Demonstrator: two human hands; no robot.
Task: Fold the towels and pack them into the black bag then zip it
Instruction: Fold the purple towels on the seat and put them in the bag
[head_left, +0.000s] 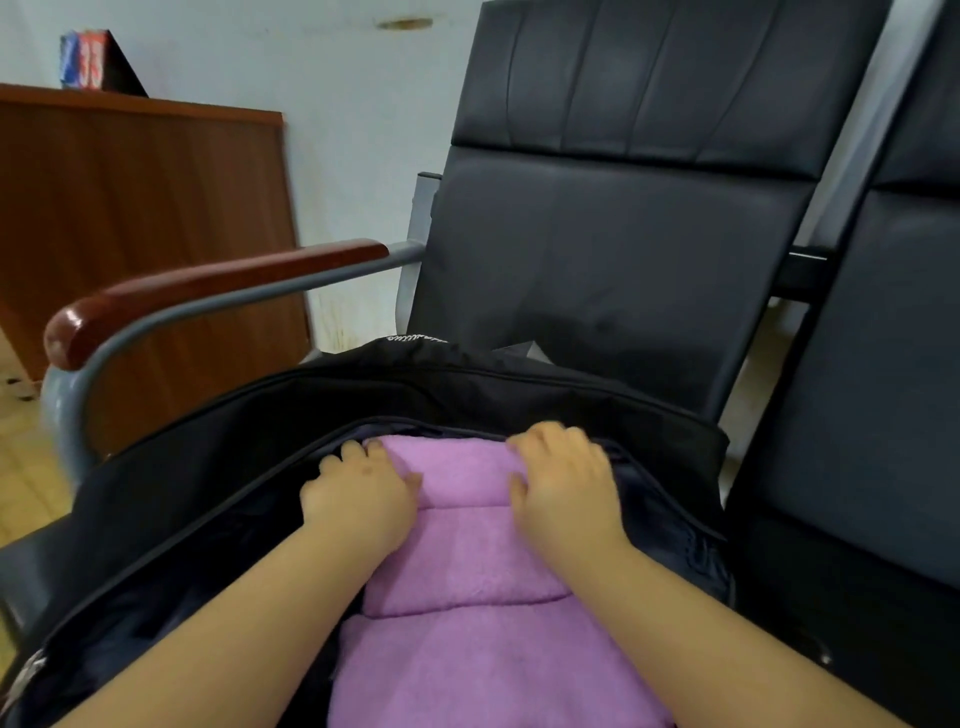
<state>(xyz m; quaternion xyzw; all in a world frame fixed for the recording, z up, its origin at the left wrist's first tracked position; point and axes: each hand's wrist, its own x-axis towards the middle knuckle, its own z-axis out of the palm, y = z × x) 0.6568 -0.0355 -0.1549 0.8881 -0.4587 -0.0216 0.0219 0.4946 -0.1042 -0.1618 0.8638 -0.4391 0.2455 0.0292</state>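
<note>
A black bag (218, 467) lies open on a black seat in front of me. Inside it lies a folded purple towel (462, 551), stacked on another purple layer nearer to me. My left hand (358, 493) grips the left edge of the folded towel's far end, fingers curled over it. On the right edge of that same end my right hand (566, 483) does the same, thumb on top and fingers curled round the far corner. Both hands sit inside the bag's opening, close to its far zip edge.
The bag rests on a row of black padded chairs (623, 234). A wooden-topped metal armrest (208, 291) runs along the left. A brown wooden desk (145, 208) stands behind it against a pale wall. A second seat (883, 415) lies to the right.
</note>
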